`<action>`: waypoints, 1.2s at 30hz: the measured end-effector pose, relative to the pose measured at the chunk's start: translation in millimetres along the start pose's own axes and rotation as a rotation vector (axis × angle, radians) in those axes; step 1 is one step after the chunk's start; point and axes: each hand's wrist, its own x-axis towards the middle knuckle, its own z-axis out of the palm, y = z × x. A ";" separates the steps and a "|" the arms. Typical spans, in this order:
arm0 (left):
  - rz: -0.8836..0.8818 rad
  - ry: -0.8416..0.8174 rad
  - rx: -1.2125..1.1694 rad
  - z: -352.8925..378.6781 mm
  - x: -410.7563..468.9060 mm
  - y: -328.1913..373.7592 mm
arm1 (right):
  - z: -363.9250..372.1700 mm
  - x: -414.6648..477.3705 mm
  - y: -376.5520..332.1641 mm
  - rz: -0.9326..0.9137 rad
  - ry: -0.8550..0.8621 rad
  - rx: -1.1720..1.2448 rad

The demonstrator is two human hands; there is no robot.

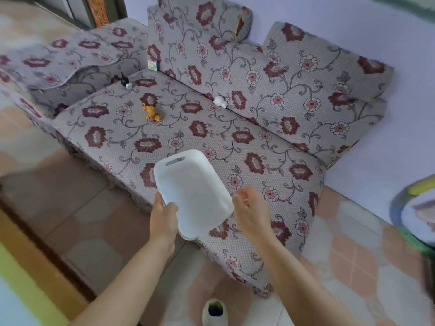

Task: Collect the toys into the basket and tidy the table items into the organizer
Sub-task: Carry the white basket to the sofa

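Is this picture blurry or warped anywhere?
Head view: soft even light, no glare; the borders are smeared and bent by the wide lens, worst at left and right; the white basket and yellow toy near the middle stay fairly sharp.

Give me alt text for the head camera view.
A left hand holds an empty white basket over a floral sofa, the right hand curled beside it. On the seat lie a yellow toy, a white toy and a black toy.

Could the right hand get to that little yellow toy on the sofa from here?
Probably yes. The right hand looks empty, and the sofa seat toward the yellow toy is bare. It lies beyond the basket in the left hand, so leaning forward seems needed.
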 end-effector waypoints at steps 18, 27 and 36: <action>0.016 0.155 -0.044 13.8 158.8 90.0 | 59.9 183.0 -92.3 -0.126 -0.296 -0.051; 0.056 0.111 0.045 -72.2 315.4 192.2 | 171.1 272.6 -217.9 -0.107 -0.257 -0.033; 0.002 0.091 0.111 -145.0 443.1 261.4 | 268.3 353.2 -309.0 -0.091 -0.294 -0.008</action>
